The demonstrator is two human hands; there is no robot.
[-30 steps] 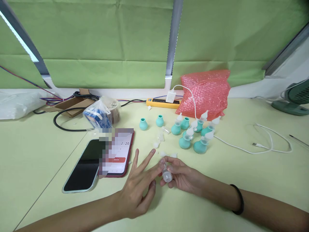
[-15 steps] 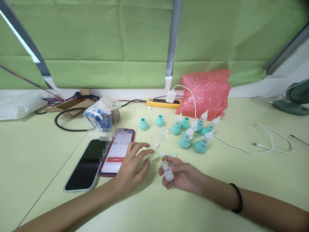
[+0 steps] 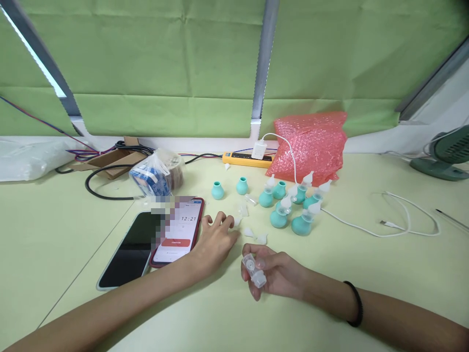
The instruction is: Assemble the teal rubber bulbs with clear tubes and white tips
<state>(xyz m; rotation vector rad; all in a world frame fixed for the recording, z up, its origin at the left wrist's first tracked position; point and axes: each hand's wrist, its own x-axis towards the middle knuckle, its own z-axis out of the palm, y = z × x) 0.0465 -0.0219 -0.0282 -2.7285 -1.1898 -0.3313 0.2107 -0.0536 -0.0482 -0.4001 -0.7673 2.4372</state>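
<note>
My right hand (image 3: 275,273) is closed round a small clear plastic part (image 3: 252,270), held just above the table. My left hand (image 3: 214,241) lies on the table beside a red-cased phone (image 3: 179,231) with a lit screen, its fingers curled down near small clear caps (image 3: 240,221); whether they pinch one is hidden. More clear tips (image 3: 255,236) lie between my hands. A cluster of teal rubber bulbs (image 3: 291,210), some fitted with clear tips, stands beyond my right hand. Two bare teal bulbs (image 3: 229,187) stand apart to its left.
A dark-screened phone (image 3: 128,249) lies left of the red one. Behind are a plastic bag (image 3: 156,173), a cardboard piece with cables (image 3: 110,161), a yellow power strip (image 3: 246,158), pink bubble wrap (image 3: 309,144), a white cable (image 3: 395,215) and a fan (image 3: 445,154).
My left hand has left the part in my right hand, moved out toward the caps by the phone and curled down on the table. My right hand has tilted the clear part.
</note>
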